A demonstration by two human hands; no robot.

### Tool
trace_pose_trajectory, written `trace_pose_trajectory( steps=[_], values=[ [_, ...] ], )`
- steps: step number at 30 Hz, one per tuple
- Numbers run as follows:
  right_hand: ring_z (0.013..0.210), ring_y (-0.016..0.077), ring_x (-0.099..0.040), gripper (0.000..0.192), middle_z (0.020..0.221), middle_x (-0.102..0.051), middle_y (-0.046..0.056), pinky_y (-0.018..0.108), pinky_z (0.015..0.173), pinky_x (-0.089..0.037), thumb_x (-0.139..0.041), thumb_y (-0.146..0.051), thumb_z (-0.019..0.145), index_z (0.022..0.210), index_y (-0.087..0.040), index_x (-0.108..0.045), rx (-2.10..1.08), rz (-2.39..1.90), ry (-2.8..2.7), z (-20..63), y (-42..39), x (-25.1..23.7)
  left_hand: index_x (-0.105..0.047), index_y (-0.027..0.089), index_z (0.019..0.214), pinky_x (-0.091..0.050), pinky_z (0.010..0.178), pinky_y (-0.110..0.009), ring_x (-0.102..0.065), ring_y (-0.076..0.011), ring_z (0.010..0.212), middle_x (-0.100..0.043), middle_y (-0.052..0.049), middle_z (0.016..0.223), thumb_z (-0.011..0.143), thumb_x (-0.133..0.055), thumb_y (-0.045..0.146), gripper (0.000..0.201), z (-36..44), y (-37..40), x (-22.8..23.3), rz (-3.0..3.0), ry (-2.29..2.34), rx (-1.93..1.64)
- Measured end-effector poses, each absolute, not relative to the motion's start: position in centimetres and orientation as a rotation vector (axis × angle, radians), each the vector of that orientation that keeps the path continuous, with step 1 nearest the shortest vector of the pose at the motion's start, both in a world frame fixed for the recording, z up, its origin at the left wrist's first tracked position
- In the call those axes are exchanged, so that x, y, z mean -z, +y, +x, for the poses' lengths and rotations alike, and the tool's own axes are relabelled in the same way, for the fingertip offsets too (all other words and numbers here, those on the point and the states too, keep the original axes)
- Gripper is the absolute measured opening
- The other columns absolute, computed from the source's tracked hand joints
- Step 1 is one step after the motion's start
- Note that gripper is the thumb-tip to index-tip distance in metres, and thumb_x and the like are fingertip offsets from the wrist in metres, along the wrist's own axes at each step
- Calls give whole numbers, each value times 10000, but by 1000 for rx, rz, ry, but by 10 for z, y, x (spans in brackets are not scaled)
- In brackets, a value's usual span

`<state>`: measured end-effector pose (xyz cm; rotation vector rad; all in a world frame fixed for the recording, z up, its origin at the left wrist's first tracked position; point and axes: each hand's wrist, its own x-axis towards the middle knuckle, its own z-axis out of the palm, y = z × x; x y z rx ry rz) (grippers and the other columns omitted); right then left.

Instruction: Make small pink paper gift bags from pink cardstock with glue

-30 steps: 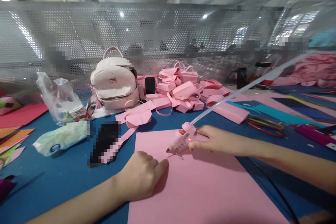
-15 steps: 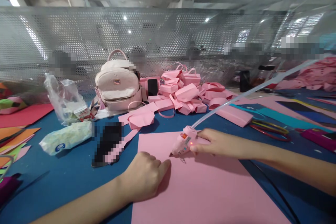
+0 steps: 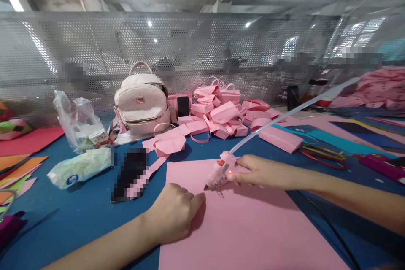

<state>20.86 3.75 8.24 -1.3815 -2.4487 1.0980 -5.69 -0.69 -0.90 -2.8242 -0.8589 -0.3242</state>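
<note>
Right hand (image 3: 257, 171), arm stretched in from the right, grips a small pink plastic glue gun (image 3: 220, 172) w/ a long clear glue stick (image 3: 294, 112) angled up behind; nozzle tip rests on the large matte pink paper sheet (image 3: 247, 223). Left hand (image 3: 173, 213), loosely curled & holding nothing, presses the sheet's left edge onto the blue bench (image 3: 79, 206). Behind: glossy pale pink backpack (image 3: 141, 103), heap of folded pink paper boxes (image 3: 221, 112), crinkled clear plastic bag (image 3: 77, 120).
</note>
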Motion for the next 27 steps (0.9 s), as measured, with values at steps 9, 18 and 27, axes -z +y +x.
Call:
trace_pose_trajectory(
  steps=[9,18,27],
  values=[
    [502,118,-472,544,581,-523,-5,216,453,-327,-525,-674,873,746,-154,-625,-1065,-1416,-2453,211,40,-78,-578,150,1015,-405,479,-280,-620,-208,499,-686,-35,637,794,-542,128,225,-56,-7,7,-2842,-878,301],
    [561,128,-510,539,648,-596,37,215,476,-357,-512,-659,887,723,-153,-596,-1093,-1458,-2450,211,40,-78,-579,146,1037,-407,480,-278,-620,-205,503,-692,-38,644,789,-543,123,252,-56,-7,7,-2837,-870,306],
    [538,121,-497,544,633,-588,27,213,461,-349,-519,-678,879,705,-166,-574,-1106,-1444,-2439,213,40,-78,-581,152,1009,-387,474,-277,-615,-197,497,-687,-36,633,808,-537,130,206,-56,-7,6,-2837,-870,316]
  ],
)
